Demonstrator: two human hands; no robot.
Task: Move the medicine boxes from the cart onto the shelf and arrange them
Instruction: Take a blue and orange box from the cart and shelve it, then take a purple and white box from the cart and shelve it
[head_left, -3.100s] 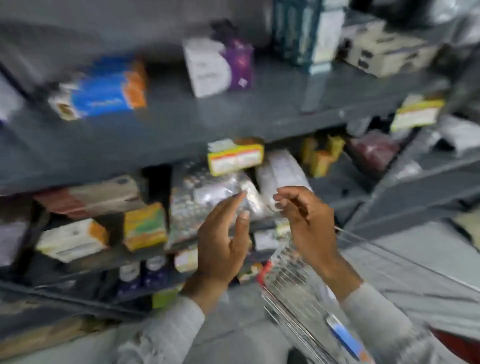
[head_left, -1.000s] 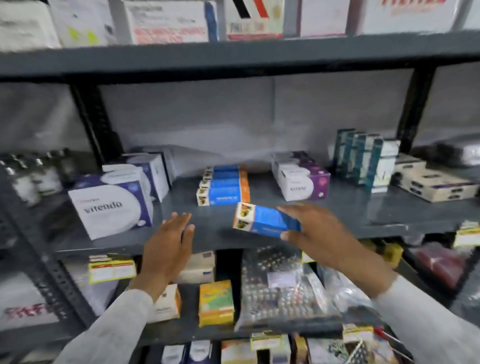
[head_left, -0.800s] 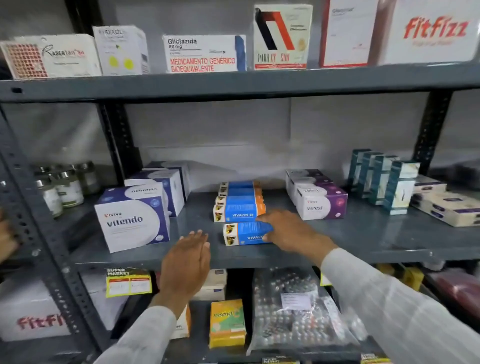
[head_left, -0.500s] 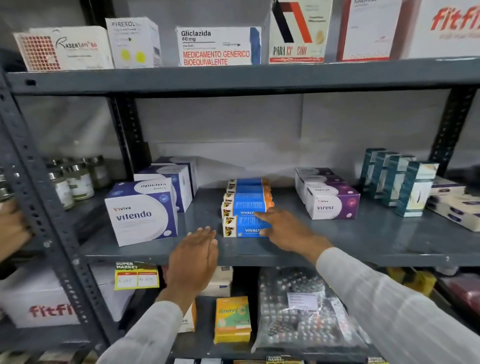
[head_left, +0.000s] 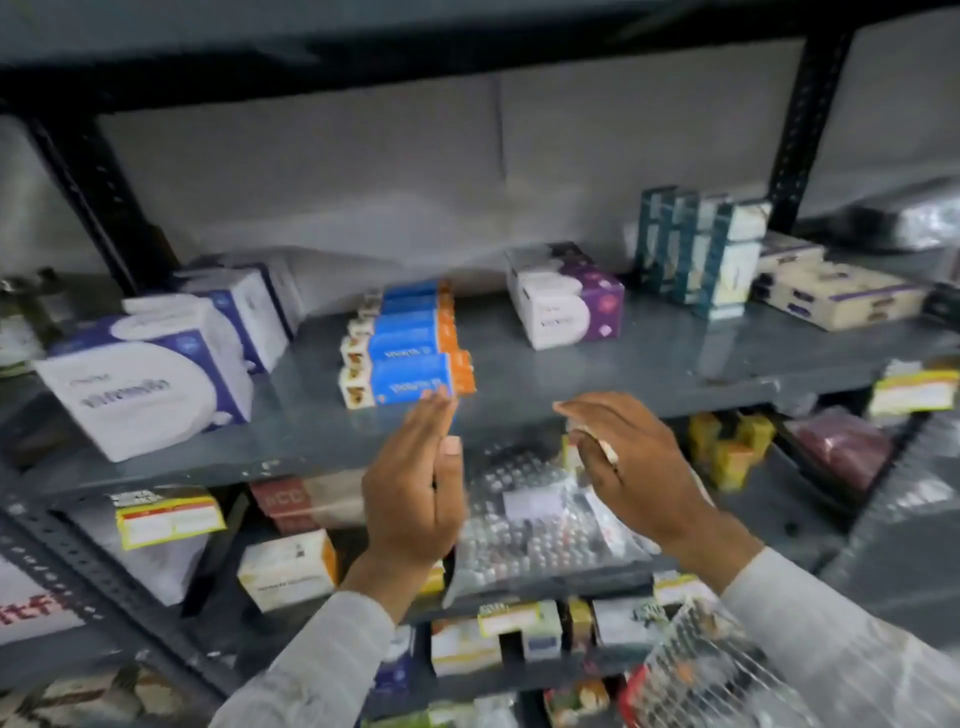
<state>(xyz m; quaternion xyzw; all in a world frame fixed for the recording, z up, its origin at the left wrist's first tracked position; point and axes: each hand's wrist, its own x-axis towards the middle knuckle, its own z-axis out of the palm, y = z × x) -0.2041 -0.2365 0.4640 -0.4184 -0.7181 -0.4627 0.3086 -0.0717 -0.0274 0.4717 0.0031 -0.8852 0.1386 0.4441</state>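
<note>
A: Where are the medicine boxes?

B: A row of blue-and-orange boxes (head_left: 408, 340) runs front to back on the grey shelf (head_left: 649, 364). The front box (head_left: 410, 378) lies flat near the shelf's front edge, touching the one behind it.

A: And the hands?

B: Both are empty and in front of the shelf edge. The left hand (head_left: 415, 488) stands upright, fingers straight and together, its fingertips just under the front box — whether they touch it I cannot tell. The right hand (head_left: 634, 467) is palm-down, fingers loosely spread, well apart from the row and holding nothing.

A: What else sits on that shelf?

B: White-and-purple boxes (head_left: 150, 384) at the left, a purple-sided box (head_left: 569, 301) to the right of the row, then upright teal-and-white boxes (head_left: 696, 254) and flat cream boxes (head_left: 836, 296).

A: The cart?

B: Only a corner of its wire basket (head_left: 711, 670) shows at the lower right — the picture is too blurred to tell its contents.
</note>
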